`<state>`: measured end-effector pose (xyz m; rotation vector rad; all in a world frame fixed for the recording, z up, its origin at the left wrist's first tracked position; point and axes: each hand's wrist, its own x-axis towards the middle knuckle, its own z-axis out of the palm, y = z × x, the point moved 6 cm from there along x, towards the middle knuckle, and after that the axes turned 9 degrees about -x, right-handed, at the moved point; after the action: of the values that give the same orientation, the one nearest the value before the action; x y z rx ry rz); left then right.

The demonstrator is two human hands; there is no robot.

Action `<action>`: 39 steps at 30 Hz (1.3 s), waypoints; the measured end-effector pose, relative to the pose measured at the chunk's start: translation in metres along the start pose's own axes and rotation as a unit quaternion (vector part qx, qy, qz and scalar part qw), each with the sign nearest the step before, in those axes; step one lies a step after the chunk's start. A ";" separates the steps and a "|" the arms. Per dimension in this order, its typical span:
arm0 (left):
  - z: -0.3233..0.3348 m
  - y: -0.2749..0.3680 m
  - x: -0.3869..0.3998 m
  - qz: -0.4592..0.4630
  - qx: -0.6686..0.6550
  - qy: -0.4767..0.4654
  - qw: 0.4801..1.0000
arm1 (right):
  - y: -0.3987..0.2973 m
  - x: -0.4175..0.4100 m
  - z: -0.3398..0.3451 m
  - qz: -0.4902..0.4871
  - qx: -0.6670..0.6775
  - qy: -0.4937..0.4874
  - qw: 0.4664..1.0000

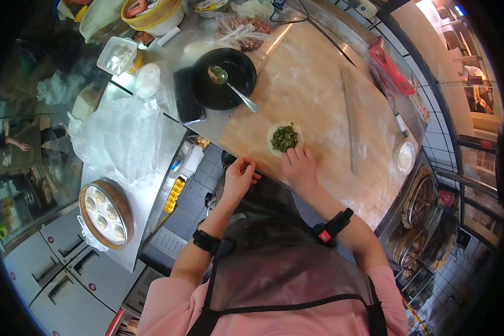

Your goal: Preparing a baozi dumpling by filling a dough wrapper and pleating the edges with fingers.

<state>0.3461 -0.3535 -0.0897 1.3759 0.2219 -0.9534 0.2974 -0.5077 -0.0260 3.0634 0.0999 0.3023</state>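
A round dough wrapper (273,148) lies flat on the floured wooden board (294,75), with chopped green filling (284,137) heaped in its middle. At the wrapper's near edge are the fingertips of my right hand (299,168); whether they pinch the dough is hidden. My left hand (240,176) hovers by the board's near edge, fingers curled in towards the thumb, with nothing visible in it. Beyond the wrapper, to the left, a metal spoon (238,94) smeared with filling rests across a black bowl (201,92). A floured rolling pin (350,122) lies to the right.
On the left counter stand a bamboo steamer (128,210) with several buns and a plastic sheet (117,138). A small bowl of white powder (404,157) and a brush-like tool (397,115) lie along the board's right side. Bagged reddish food (245,31) sits behind.
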 end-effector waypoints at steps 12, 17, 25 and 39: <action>0.013 -0.061 -0.025 -0.165 -0.119 -0.097 0.974 | -0.006 -0.009 0.004 0.020 0.056 0.026 0.998; 0.018 -0.078 -0.013 -0.199 -0.325 -0.076 0.921 | -0.023 -0.020 -0.010 0.009 0.084 0.007 0.996; 0.029 -0.074 -0.019 -0.188 -0.419 -0.120 0.880 | -0.070 -0.045 -0.021 -0.042 0.186 -0.022 0.981; -0.011 -0.027 -0.042 -0.057 -0.555 -0.135 0.819 | -0.044 -0.019 -0.057 -0.013 0.233 0.015 0.972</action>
<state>0.3058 -0.3223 -0.0845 0.1423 0.5421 -0.8592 0.2653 -0.4618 0.0228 3.5186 0.2445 0.3719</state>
